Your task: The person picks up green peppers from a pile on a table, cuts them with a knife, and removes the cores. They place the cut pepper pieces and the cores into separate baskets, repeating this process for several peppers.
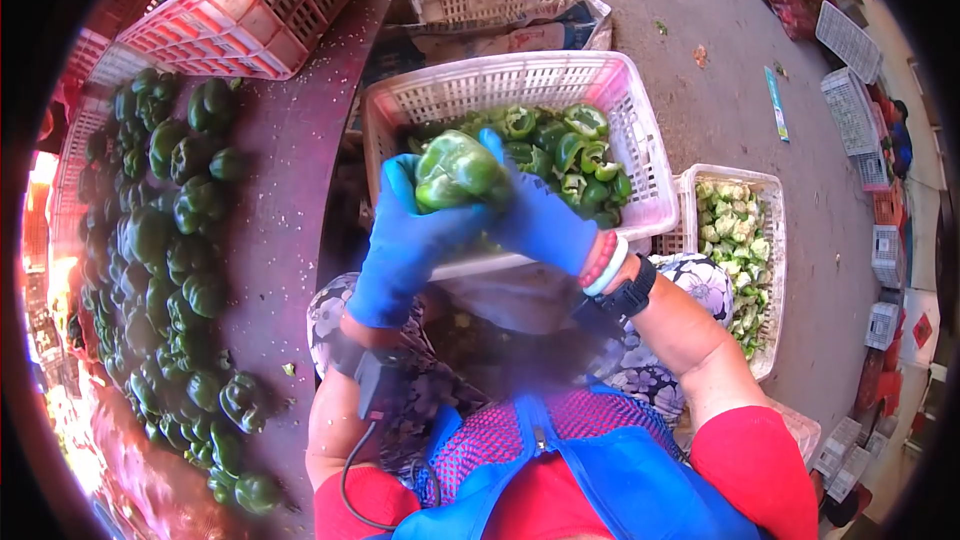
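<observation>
The blue-gloved left hand (400, 245) and right hand (540, 220) meet at twelve o'clock, fingers wrapped around a green pepper (455, 172) above the white basket (645, 155), piled peppers (165, 240) at nine o'clock.

Both arms bend inward; gloved left hand (405, 240) and right hand (540, 222) meet, fingers curled, gripping.

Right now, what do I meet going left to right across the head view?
Heap of dark green bell peppers → blue-gloved left hand → glossy green bell pepper in both hands → blue-gloved right hand → white plastic crate of pale green trimmings.
</observation>
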Motion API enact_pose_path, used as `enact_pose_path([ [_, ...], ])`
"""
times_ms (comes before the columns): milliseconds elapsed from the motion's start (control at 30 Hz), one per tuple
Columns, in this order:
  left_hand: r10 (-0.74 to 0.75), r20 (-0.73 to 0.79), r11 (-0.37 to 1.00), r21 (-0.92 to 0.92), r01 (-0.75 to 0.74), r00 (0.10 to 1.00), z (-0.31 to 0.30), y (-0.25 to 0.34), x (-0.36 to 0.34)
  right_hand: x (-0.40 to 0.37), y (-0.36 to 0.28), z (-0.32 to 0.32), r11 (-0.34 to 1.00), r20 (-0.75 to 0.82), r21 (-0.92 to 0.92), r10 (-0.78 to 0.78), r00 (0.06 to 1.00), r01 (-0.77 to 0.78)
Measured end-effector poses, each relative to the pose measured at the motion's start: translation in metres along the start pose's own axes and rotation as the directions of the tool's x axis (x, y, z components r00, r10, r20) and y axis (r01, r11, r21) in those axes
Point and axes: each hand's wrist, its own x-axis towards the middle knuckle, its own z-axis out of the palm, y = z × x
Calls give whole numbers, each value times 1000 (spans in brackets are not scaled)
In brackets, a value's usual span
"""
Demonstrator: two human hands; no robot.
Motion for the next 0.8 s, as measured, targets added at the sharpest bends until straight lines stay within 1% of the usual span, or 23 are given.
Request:
enact_pose_path([
  [33, -107, 83, 976, -179, 121, 991, -7, 0, -2, 1, 3, -1, 990, -39, -93, -107, 994, 103],
  [67, -129, 96, 955, -256, 150, 987, -13, 1, -4, 0, 4, -3, 996, 15, -92, 10, 1000, -9],
  [133, -164, 118, 890, -411, 199, 979, -24, 1, -7, 0, -3, -17, 969, 128, -112, 234, 964, -220],
  [167, -161, 103, 862, -469, 191, 981, -32, 0, -5, -3, -3, -19, 961, 128, -109, 266, 955, -253],
  [200, -147, 85, 848, -502, 170, 985, -38, -1, -4, -6, 2, -21, 950, 138, -214, 259, 956, -226],
  [267, -101, 15, 765, -638, 87, 995, -39, 7, -1, -14, 13, -22, 894, 145, -410, 259, 955, -180],
  [300, -26, 3, 816, -577, 23, 1000, -48, -11, 8, -5, -8, -33, 883, 230, -315, 428, 874, -349],
  [333, -84, 32, 910, -405, 90, 996, -46, -7, 6, -2, -22, -38, 933, 247, -4, 351, 903, -361],
  [367, -145, 47, 964, -219, 152, 988, -42, -1, 4, -1, -31, -43, 891, 237, 304, 271, 933, -337],
  [400, -207, 51, 978, -24, 208, 977, -37, 2, 2, 0, -37, -45, 762, 201, 583, 199, 959, -281],
  [433, -170, 126, 984, -34, 175, 977, -24, -1, -2, 4, -41, -44, 791, 190, 582, 93, 977, -189],
  [467, -43, 152, 997, 63, 34, 987, -14, -13, -4, 6, -42, -44, 807, 178, 583, -11, 984, -96],
  [500, -55, 182, 998, 18, 53, 982, -9, -10, -5, 6, -39, -46, 810, 202, 581, -52, 978, -77],
  [600, -84, 292, 990, -86, 114, 953, -10, -10, -3, 4, -42, -67, 834, 275, 531, -3, 962, -149],
  [633, -89, 331, 985, -114, 133, 939, -13, -10, 1, 3, -44, -65, 802, 152, 590, 5, 988, -94],
  [700, -122, 388, 958, -194, 210, 914, -18, -4, 8, 0, -44, -65, 648, 118, 753, 31, 992, -110],
  [767, -120, 449, 920, -284, 269, 886, -18, 0, 13, -6, -38, -70, 412, 246, 868, 127, 961, -277],
  [800, -98, 466, 902, -331, 276, 879, -17, -1, 14, -7, -37, -66, 409, 136, 897, 108, 985, -168],
])
